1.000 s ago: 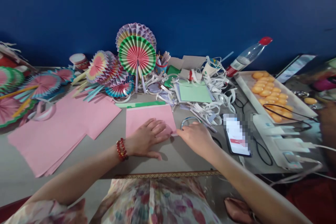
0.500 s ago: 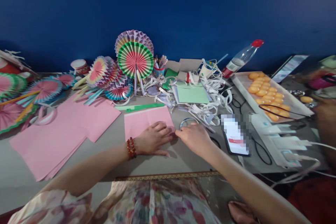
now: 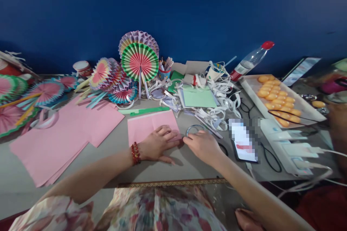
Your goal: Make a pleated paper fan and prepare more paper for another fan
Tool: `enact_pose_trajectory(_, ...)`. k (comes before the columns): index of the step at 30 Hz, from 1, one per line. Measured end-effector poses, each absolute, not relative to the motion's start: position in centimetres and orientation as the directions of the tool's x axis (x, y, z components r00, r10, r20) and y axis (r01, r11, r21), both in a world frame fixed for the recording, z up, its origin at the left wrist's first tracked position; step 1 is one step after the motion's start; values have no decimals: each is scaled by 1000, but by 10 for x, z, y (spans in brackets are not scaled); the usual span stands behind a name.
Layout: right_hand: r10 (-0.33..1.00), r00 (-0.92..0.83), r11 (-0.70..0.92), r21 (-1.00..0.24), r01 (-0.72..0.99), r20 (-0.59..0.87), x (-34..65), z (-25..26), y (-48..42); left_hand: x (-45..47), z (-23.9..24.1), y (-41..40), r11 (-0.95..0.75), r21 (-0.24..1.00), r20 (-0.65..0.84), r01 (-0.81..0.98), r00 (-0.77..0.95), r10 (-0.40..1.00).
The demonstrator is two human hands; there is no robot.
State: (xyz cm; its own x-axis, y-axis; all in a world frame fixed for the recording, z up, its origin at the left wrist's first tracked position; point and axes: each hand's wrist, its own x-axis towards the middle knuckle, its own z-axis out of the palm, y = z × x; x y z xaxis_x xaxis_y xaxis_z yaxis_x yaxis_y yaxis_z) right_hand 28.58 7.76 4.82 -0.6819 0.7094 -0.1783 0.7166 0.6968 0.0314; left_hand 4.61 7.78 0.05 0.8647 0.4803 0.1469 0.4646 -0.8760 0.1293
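My left hand (image 3: 157, 144), with a red bead bracelet (image 3: 135, 152) on the wrist, lies flat with fingers spread on a sheet of pink paper (image 3: 143, 126). A white strip runs along the paper's far edge, and a faint crease shows near its middle. Just past the paper's right edge, my right hand (image 3: 203, 146) is closed, thumb and fingers together. What it pinches, if anything, is too small to tell. A thin bluish-clear ring (image 3: 193, 127) shows behind its knuckles, partly hidden by the hand.
Pink sheets (image 3: 59, 133) lie left, with folded paper fans (image 3: 139, 61) behind. A green strip (image 3: 149, 110), green paper (image 3: 200, 96) and curled white strips (image 3: 217, 115) lie beyond my hands. Rightward are a phone (image 3: 244, 144), power strip (image 3: 284, 148), tray (image 3: 252, 90) and bottle (image 3: 249, 61).
My right hand has shifted very slightly to the right, away from the paper's edge. The left hand stays pressed on the pink paper.
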Motion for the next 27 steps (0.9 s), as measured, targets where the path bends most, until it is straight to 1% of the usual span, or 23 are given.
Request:
enact_pose_trajectory(9,709,-704,704,-17,710,-46,298,29,69,47,-2,77,-845,195,124,498,842,525)
enact_pose_trajectory(12,740,-673,673,-27,739,11,303,30,65,46,-2,77,-844,197,138,499,838,528)
enact_pose_trajectory(14,776,-628,630,-26,776,54,310,34,63,46,-3,77,-847,195,153,494,838,524)
enact_pose_trajectory(15,794,-601,606,-44,794,91,315,36,63,46,-3,77,-851,193,158,489,840,519)
enact_pose_trajectory(16,808,-572,585,-83,807,137,319,39,62,46,-4,76,-855,189,164,483,843,512)
enact_pose_trajectory(18,825,-509,557,-209,803,245,326,42,61,45,-5,76,-862,183,171,474,848,502)
enact_pose_trajectory(21,830,-414,545,-389,743,372,329,42,61,45,-5,75,-857,192,178,478,842,509)
enact_pose_trajectory(23,843,-362,527,-480,701,398,326,41,63,44,-2,75,-857,207,178,472,843,507)
enact_pose_trajectory(25,864,-315,497,-564,660,393,322,39,65,42,3,74,-868,229,178,442,857,483)
enact_pose_trajectory(27,879,-274,471,-616,631,392,319,37,67,39,11,74,-881,254,175,398,877,447)
